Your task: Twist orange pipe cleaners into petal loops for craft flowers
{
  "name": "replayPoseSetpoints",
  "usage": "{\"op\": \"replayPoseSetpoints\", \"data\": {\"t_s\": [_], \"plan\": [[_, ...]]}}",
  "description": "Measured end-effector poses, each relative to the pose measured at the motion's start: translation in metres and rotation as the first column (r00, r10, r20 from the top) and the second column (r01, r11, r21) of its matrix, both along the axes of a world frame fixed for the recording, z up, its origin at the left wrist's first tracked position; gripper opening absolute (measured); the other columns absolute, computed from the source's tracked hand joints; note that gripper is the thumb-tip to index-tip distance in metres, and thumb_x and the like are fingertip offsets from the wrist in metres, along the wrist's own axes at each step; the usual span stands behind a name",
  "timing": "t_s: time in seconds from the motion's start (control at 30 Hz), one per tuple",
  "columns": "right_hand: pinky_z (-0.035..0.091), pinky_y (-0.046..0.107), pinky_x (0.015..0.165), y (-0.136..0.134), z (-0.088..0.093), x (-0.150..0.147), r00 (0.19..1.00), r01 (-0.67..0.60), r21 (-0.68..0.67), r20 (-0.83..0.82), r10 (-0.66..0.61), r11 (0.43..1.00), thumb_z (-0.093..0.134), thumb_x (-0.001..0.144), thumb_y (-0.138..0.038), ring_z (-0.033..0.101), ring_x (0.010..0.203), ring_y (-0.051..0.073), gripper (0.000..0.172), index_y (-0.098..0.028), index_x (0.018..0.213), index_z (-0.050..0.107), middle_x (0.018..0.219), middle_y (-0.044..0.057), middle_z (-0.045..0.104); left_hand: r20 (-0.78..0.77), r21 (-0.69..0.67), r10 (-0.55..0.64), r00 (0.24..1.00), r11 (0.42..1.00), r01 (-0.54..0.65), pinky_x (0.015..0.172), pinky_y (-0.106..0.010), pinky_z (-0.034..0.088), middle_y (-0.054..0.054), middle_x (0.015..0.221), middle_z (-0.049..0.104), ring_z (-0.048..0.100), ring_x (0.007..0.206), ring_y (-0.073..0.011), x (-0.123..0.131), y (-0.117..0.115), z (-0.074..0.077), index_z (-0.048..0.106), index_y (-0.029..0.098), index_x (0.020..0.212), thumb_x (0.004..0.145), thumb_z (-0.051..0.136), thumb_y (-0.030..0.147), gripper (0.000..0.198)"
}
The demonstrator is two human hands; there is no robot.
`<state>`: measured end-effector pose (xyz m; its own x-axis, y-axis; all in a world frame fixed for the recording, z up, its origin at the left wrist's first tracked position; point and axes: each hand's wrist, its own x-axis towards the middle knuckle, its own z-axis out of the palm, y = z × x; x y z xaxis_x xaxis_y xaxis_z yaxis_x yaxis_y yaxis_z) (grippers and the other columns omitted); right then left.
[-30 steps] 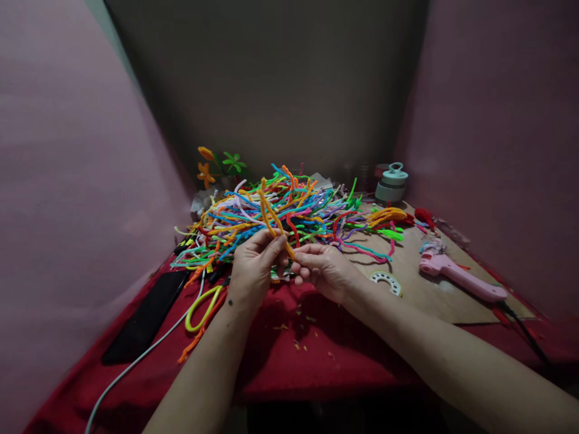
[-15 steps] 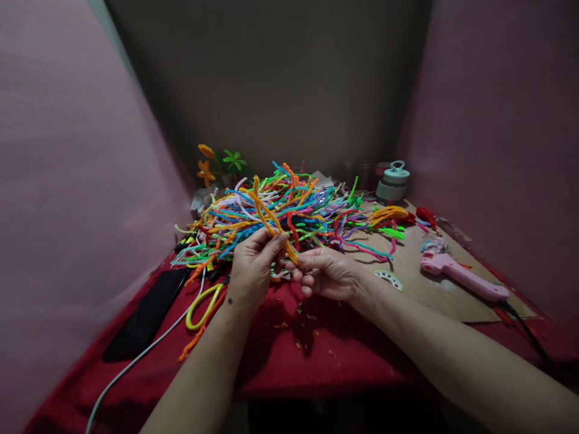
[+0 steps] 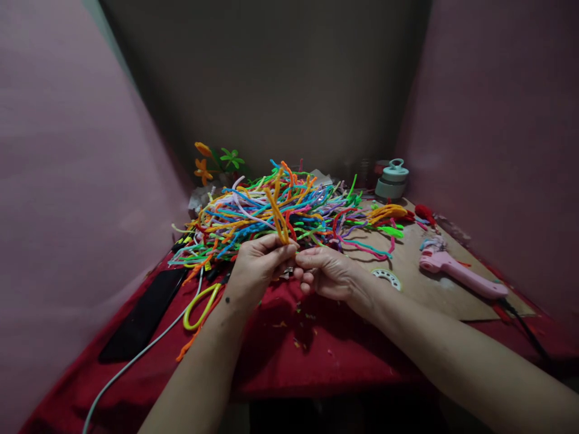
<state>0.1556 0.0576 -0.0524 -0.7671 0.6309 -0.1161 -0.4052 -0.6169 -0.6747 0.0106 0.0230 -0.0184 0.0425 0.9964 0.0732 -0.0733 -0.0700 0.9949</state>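
My left hand (image 3: 265, 260) is closed on an orange pipe cleaner (image 3: 277, 212), whose two fuzzy lengths rise from the fingers side by side. My right hand (image 3: 323, 272) meets it from the right, thumb and forefinger pinched at the lower end of the same pipe cleaner. The fingers hide most of that lower end. Behind both hands spreads a heap of pipe cleaners (image 3: 253, 211) in many colours.
A black phone (image 3: 142, 316), a white cable (image 3: 140, 355) and a yellow loop (image 3: 199, 307) lie left. Right, a cardboard sheet (image 3: 429, 301) bears a pink glue gun (image 3: 465, 277) and a white ring (image 3: 386, 278). A teal-lidded jar (image 3: 392, 181) and pipe-cleaner flowers (image 3: 203, 172) stand behind.
The orange pipe cleaner has swung from leaning left to nearly upright, its lengths closer together. My left hand has turned and shifted slightly right, nearer my right hand.
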Motion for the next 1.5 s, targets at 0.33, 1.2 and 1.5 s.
{"op": "replayPoseSetpoints", "data": {"t_s": [0.33,1.2,1.5], "plan": [[0.041,0.014,0.042,-0.009,0.006,-0.001,0.992,-0.093,-0.156,-0.094,0.079,0.983,0.06,0.079,-0.013,0.049,0.042,0.003,0.003,-0.011,0.077,0.058,0.055,-0.002,0.057,0.149,-0.062,-0.057,0.987,0.996,0.067,0.041,-0.015,0.038,0.001,0.051,0.057,0.048,0.041,-0.005,0.0,0.0,0.001,0.067,0.014,0.076,0.064,0.073,0.024,0.016],[0.044,0.022,0.048,-0.015,0.013,-0.006,0.886,0.269,0.549,0.181,-0.427,0.792,0.067,0.067,-0.027,0.054,0.045,0.009,0.018,-0.012,0.061,0.059,0.053,0.0,0.061,0.103,0.097,0.202,0.974,0.972,-0.212,0.035,-0.015,0.029,0.006,0.046,0.045,0.037,0.037,-0.0036,0.008,0.001,-0.002,0.056,0.015,0.066,0.067,0.068,0.024,0.015],[0.044,0.023,0.05,-0.016,0.015,-0.006,0.883,0.269,0.537,0.194,-0.427,0.8,0.068,0.066,-0.029,0.055,0.046,0.01,0.019,-0.012,0.063,0.06,0.053,0.002,0.062,0.108,0.061,0.132,0.985,0.988,-0.139,0.035,-0.015,0.023,0.008,0.047,0.041,0.032,0.036,-0.0019,0.007,0.002,-0.001,0.056,0.015,0.068,0.066,0.069,0.022,0.015]]}}
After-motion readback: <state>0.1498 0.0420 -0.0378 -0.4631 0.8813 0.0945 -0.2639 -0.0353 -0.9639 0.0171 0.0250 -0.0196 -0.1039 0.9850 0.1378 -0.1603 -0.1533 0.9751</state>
